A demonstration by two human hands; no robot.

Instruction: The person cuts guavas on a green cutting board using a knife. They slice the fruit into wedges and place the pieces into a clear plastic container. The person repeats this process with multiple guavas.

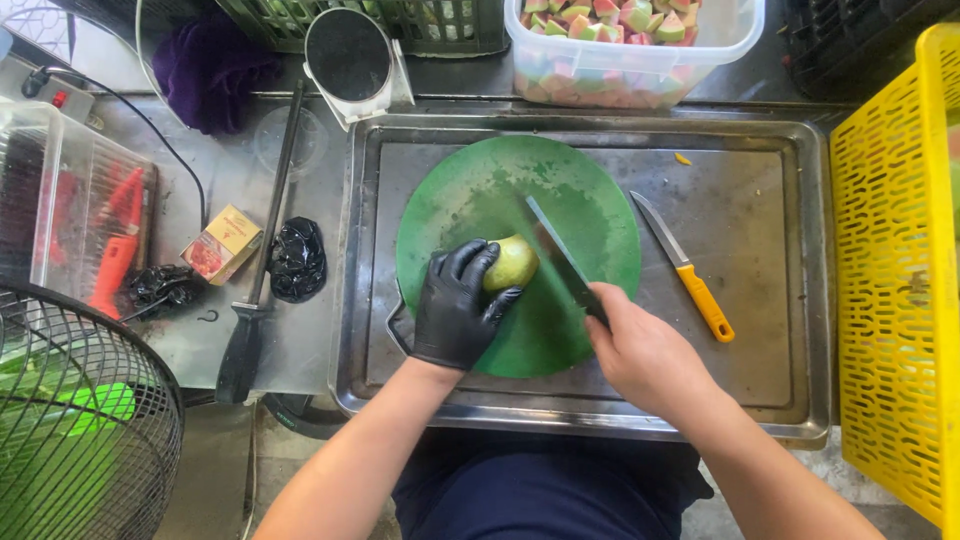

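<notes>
While the gloved left hand (457,306) clamps its fingers on the green fruit (512,262) on the green board (590,215) | right hand (645,352) closed around knife (565,262) | risk: round fruit rolls, blade may slip toward glove.

Steel tray (780,400) on grey counter (220,190).
</notes>
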